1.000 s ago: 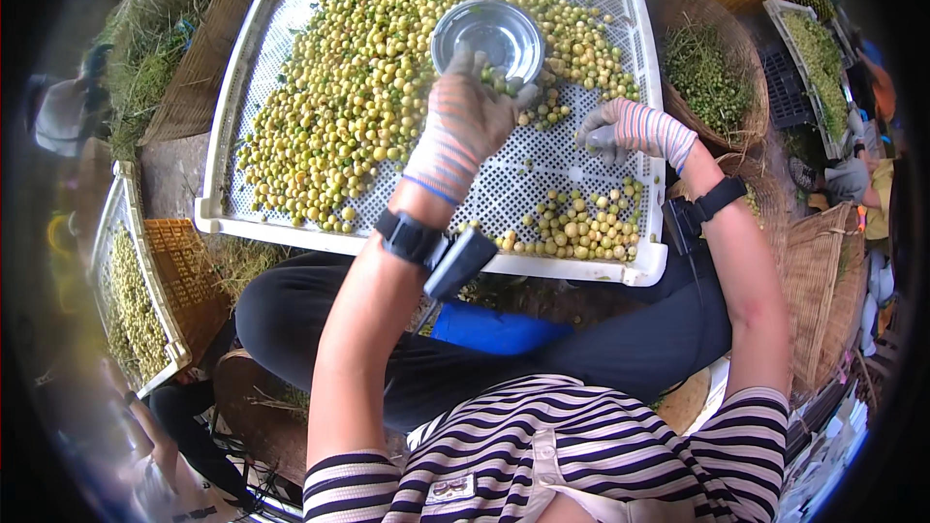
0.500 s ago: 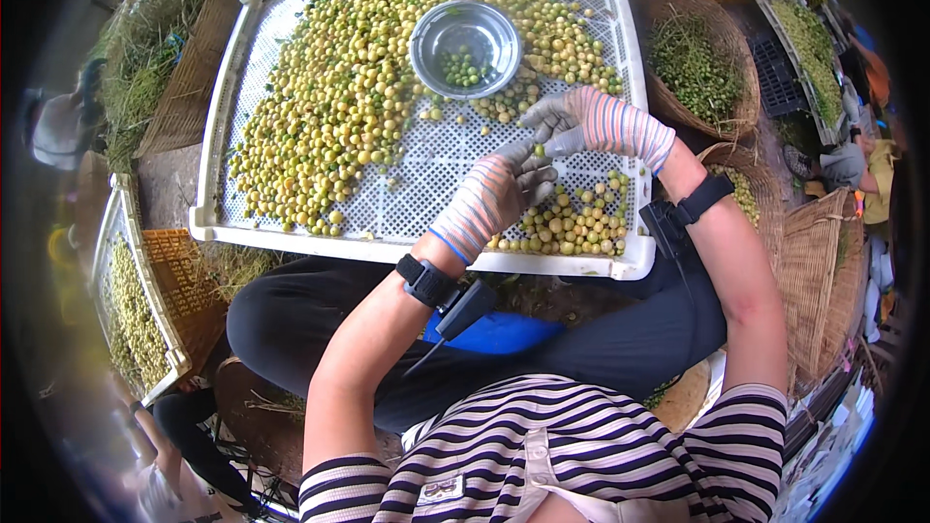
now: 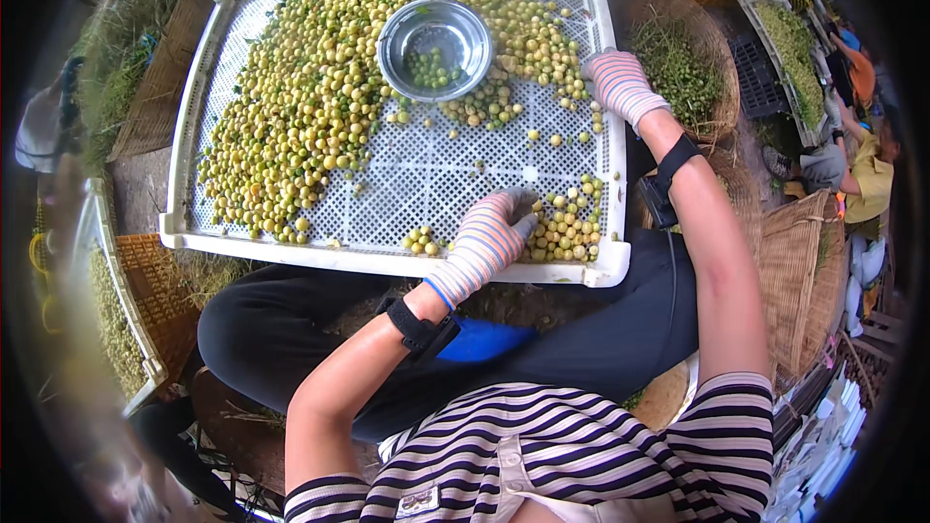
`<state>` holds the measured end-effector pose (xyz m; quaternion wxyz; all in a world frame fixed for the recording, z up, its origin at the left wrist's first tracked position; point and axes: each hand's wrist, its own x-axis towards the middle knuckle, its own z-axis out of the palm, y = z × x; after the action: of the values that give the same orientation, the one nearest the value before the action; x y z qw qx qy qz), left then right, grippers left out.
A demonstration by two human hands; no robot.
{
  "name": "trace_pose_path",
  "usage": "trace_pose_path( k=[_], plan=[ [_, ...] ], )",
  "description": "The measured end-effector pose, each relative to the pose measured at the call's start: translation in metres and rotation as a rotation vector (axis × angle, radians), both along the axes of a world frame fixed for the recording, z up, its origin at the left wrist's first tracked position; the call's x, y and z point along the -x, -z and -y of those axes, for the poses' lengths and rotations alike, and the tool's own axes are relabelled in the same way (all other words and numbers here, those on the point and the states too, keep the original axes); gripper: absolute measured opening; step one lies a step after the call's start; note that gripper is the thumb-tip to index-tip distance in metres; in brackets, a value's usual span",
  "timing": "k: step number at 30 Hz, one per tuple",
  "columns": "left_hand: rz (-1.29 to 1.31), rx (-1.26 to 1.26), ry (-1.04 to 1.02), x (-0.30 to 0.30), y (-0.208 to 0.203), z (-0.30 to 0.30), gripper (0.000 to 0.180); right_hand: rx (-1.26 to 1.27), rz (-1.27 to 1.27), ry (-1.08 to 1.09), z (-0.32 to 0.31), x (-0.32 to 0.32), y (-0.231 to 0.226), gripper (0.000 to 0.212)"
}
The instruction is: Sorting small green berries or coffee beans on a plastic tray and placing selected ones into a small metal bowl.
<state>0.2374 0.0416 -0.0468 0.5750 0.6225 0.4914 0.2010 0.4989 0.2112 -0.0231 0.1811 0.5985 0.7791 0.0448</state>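
Note:
Small round yellow-green fruits (image 3: 300, 102) cover the left and far parts of a white perforated plastic tray (image 3: 387, 262) across my lap. A metal bowl (image 3: 386, 53) with a few green fruits stands among them. At the tray's near right corner, my left hand (image 3: 492, 232), in a striped glove with grey fingertips, lies against a smaller pile of fruits (image 3: 572, 232). Its thumb and fingers are apart, with nothing visible between them. My right hand (image 3: 625, 85), gloved alike, is at the tray's right rim; its fingertips are hidden, so any hold cannot be made out.
A wicker basket of green fruits and stems (image 3: 678, 68) stands right of the tray. More baskets (image 3: 796, 291) are nearer me. At left are a basket of dry stems (image 3: 160, 87) and an orange crate (image 3: 155, 276). Another person (image 3: 872, 179) sits at far right.
My hands were together over the tray's right part; they have separated. The right has moved to the right rim, the left down beside the near pile. The view has shifted slightly.

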Motion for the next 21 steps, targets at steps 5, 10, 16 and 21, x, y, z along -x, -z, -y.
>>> trace_pose_path(
  k=[5,10,16,21],
  plan=[
    [0.220,0.224,-0.208,-0.001,0.007,-0.002,0.022,0.050,-0.007,-0.026,0.006,0.007,-0.011,0.018],
    [0.556,0.594,-0.455,0.009,0.000,-0.020,0.026,0.328,-0.483,0.234,0.027,0.037,-0.047,0.028],
    [0.980,0.947,-0.466,0.013,-0.013,-0.049,0.024,0.523,-0.924,-0.133,0.047,0.084,-0.046,0.030],
    [1.100,0.600,-0.504,0.031,-0.030,-0.114,0.028,0.281,-0.401,0.188,0.038,0.092,-0.034,0.035]
  ],
)
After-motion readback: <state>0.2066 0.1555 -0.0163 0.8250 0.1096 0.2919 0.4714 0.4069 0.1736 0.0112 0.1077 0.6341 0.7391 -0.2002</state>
